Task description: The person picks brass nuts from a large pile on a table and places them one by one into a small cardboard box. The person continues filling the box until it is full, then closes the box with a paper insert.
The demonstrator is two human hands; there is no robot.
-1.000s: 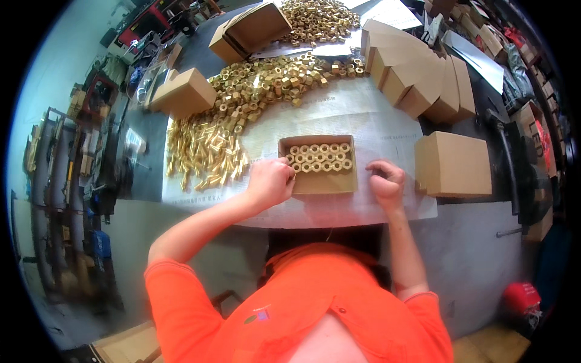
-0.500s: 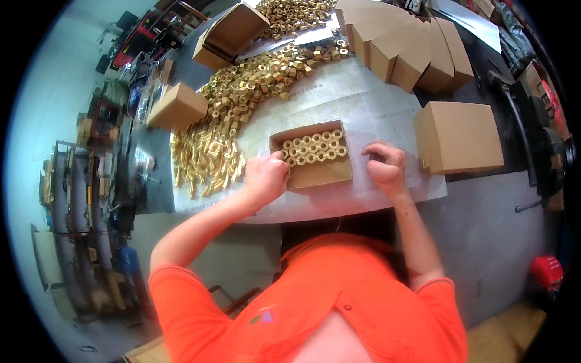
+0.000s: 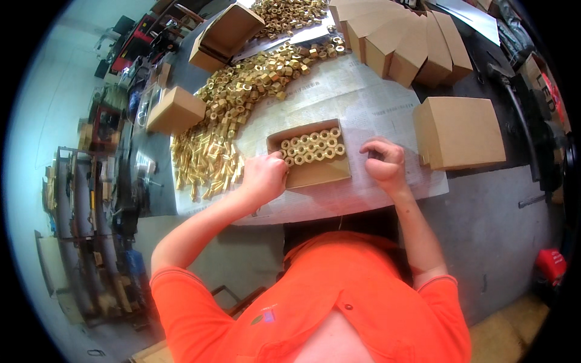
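Left hand [image 3: 265, 176] meets the box's [image 3: 319, 175] left side, perhaps steadying nuts [image 3: 311, 147]; right hand [image 3: 386, 164] curls opposite, each grasp impossible to tell.

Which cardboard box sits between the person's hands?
The open box holding rows of brass-coloured nuts, with the left hand at its left edge and the right hand apart from its right side. The other boxes all lie outside that gap.

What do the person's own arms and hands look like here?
The left hand and right hand are bare, with no gloves, and no watch or band shows at either wrist. The forearms are uncovered too. The upper arms are in bright orange short sleeves, with a thin darker line near each hem.
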